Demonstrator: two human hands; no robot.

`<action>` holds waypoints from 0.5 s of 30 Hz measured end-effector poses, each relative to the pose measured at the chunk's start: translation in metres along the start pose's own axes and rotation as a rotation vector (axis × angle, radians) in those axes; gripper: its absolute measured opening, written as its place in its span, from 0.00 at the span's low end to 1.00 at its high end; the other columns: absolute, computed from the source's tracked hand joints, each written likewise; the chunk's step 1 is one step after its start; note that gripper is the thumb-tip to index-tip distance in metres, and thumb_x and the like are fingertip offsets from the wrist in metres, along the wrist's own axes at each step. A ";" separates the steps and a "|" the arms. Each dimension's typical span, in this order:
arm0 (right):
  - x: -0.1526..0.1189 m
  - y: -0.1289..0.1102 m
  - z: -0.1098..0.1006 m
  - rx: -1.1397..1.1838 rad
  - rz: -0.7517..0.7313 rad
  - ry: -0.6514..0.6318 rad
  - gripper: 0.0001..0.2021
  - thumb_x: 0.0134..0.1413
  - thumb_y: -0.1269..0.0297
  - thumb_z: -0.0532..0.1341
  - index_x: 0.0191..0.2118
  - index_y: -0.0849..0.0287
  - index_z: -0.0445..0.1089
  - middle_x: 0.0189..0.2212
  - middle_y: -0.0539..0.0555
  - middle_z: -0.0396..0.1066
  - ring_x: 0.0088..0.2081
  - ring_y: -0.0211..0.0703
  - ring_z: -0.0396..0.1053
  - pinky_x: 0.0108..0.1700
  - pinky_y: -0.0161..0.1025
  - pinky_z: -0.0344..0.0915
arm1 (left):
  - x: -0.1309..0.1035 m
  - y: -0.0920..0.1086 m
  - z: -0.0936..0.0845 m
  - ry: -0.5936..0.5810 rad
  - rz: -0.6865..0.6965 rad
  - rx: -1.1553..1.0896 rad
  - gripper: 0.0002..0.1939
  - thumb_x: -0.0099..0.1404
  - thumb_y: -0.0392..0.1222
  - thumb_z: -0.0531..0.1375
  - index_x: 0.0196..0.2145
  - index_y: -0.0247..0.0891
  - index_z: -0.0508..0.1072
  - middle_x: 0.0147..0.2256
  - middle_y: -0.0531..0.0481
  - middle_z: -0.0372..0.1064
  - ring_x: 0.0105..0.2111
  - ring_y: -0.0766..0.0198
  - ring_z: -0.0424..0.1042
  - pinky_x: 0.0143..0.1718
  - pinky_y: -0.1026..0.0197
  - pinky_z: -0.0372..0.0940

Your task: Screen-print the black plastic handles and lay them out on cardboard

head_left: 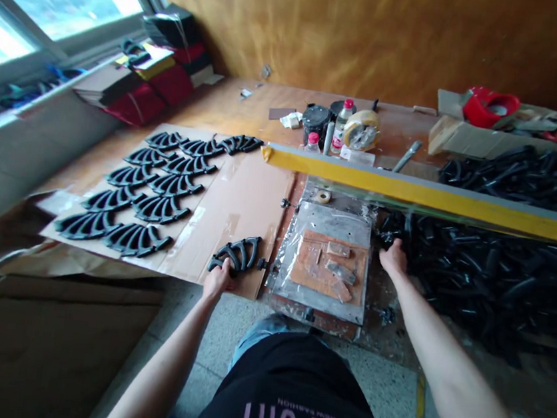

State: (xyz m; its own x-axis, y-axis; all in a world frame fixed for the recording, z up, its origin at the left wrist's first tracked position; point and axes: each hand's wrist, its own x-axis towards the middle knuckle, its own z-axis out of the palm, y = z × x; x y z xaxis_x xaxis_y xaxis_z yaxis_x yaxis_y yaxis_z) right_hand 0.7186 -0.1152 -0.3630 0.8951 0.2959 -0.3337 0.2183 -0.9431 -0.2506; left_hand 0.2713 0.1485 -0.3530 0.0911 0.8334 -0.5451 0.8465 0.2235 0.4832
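Note:
My left hand (219, 279) is closed on the near edge of a black fan-shaped piece with curved ribs (249, 251), which rests on a flat cardboard sheet (240, 188). Farther left on that sheet lie several similar black ribbed fans (138, 239) in overlapping rows. On the other side, my right hand (394, 257) is at the left edge of a heap of loose black curved parts (473, 265). Its fingers are curled among dark pieces, and what they hold is hidden. Between my hands is a plastic-covered grey plate (325, 218) bearing a brown board (312, 266) with small blocks.
A yellow-and-grey bar (411, 192) crosses above the right side of the bench. Behind it stand bottles (341, 125), a black tub (315, 120), a tape roll (362, 130) and a brush (407, 155). A red tape dispenser (491, 108) sits at back right, boxes (140, 96) at back left.

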 end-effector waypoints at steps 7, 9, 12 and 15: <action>-0.044 0.039 -0.034 -0.195 -0.106 0.003 0.27 0.57 0.62 0.56 0.63 0.54 0.59 0.43 0.64 0.75 0.44 0.56 0.73 0.44 0.48 0.66 | 0.019 0.024 -0.019 -0.145 -0.017 0.104 0.32 0.63 0.65 0.46 0.23 0.33 0.71 0.14 0.40 0.66 0.15 0.51 0.69 0.17 0.54 0.63; -0.068 0.041 -0.040 -0.108 -0.206 0.066 0.25 0.60 0.61 0.54 0.63 0.53 0.61 0.46 0.61 0.74 0.46 0.53 0.73 0.46 0.45 0.66 | 0.013 0.038 -0.026 -0.150 0.029 0.085 0.31 0.64 0.65 0.45 0.26 0.33 0.70 0.14 0.44 0.65 0.13 0.57 0.66 0.16 0.59 0.61; -0.104 0.018 -0.034 0.021 -0.596 0.091 0.22 0.63 0.62 0.52 0.61 0.50 0.64 0.50 0.55 0.72 0.46 0.45 0.71 0.47 0.38 0.66 | -0.011 0.089 -0.027 -0.151 0.278 -0.101 0.28 0.66 0.63 0.45 0.34 0.35 0.70 0.17 0.52 0.66 0.15 0.67 0.64 0.19 0.66 0.59; -0.124 -0.021 -0.018 -0.029 -0.954 0.040 0.20 0.65 0.66 0.50 0.60 0.48 0.66 0.41 0.53 0.73 0.41 0.41 0.70 0.45 0.35 0.65 | -0.052 0.173 -0.023 -0.195 0.694 -0.473 0.28 0.64 0.64 0.51 0.45 0.36 0.71 0.21 0.54 0.67 0.17 0.71 0.64 0.20 0.69 0.59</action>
State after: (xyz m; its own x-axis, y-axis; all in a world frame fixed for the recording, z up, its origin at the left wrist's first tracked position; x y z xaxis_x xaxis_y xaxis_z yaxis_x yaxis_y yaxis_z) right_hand 0.6100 -0.1347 -0.3003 0.3473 0.9372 0.0315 0.8723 -0.3105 -0.3778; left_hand 0.4007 0.1554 -0.2248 0.6319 0.7676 -0.1075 0.2620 -0.0810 0.9617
